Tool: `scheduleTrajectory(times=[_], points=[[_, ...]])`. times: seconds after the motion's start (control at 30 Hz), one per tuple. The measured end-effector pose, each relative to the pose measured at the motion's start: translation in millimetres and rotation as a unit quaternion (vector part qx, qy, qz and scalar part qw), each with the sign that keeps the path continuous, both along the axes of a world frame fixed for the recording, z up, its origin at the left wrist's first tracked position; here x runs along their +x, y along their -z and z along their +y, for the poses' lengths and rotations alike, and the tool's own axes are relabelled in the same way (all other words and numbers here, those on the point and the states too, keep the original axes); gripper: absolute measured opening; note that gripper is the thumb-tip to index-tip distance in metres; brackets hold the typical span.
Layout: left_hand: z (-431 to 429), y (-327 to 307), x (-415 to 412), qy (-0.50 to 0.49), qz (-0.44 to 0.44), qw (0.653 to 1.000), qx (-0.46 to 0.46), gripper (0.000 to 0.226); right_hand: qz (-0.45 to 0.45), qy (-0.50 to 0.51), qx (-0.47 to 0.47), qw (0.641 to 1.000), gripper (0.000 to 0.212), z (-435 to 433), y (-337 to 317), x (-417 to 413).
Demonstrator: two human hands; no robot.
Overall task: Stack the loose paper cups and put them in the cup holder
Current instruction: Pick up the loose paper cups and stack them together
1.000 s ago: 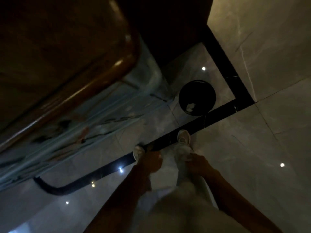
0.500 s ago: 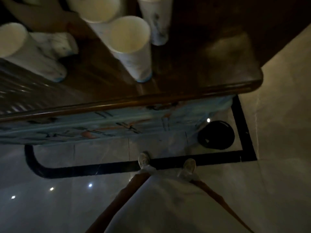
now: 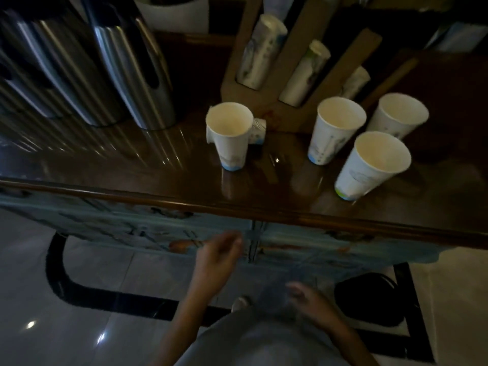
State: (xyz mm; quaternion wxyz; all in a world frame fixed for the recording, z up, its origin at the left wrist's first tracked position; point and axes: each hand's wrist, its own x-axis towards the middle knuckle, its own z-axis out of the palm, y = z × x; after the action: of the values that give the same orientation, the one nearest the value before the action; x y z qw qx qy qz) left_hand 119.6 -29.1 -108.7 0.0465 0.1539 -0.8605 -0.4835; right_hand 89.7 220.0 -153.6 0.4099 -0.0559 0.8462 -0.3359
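Note:
Several loose white paper cups stand upright on the dark wooden counter (image 3: pixel 163 180): one at centre (image 3: pixel 231 136), one right of it (image 3: pixel 335 130), one nearer the edge (image 3: pixel 369 167) and one at far right (image 3: pixel 396 116). A small cup (image 3: pixel 257 130) lies on its side behind the centre cup. Behind them a brown cardboard cup holder (image 3: pixel 266 93) carries stacks of cups (image 3: pixel 260 51) in its slots. My left hand (image 3: pixel 217 256) and my right hand (image 3: pixel 307 299) hover below the counter edge, blurred, fingers apart and holding nothing.
Tall steel thermos dispensers (image 3: pixel 126 75) stand at the counter's left. A round black bin (image 3: pixel 369 299) sits on the tiled floor at lower right. The counter front (image 3: pixel 132 225) is painted blue.
The view has swung up from the floor to the counter top, bringing the cups, holder and dispensers into sight. Both hands have risen from my sides toward the counter edge.

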Motion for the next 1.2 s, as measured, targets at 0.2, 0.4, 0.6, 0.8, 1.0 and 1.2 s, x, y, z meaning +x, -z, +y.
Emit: scheduleTrajectory(times=[0.2, 0.4, 0.6, 0.8, 1.0, 1.2], points=[[-45, -78, -92, -0.132, 0.188, 0.973, 0.037, 0.081, 0.142, -0.051, -0.11, 0.982, 0.019, -64, -110, -70], [-50, -96, -150, -0.076, 0.214, 0.974, 0.029, 0.117, 0.326, -0.036, -0.12, 0.937, 0.025, -93, -185, -140], [-57, -90, -150, -0.088, 0.235, 0.968, -0.015, 0.105, 0.437, 0.064, -0.121, 0.889, 0.039, -133, -200, -208], [-110, -85, -115, -0.074, 0.248, 0.966, 0.01, 0.091, 0.387, -0.17, -0.042, 0.905, 0.093, -219, -198, -235], [-130, -88, -102, -0.057, 0.212, 0.975, 0.04, 0.085, 0.378, -0.167, -0.015, 0.91, 0.112, -224, -197, -245], [-111, -89, -119, -0.018, 0.188, 0.978, 0.087, 0.081, 0.433, -0.01, -0.202, 0.878, 0.091, -159, -268, -243]])
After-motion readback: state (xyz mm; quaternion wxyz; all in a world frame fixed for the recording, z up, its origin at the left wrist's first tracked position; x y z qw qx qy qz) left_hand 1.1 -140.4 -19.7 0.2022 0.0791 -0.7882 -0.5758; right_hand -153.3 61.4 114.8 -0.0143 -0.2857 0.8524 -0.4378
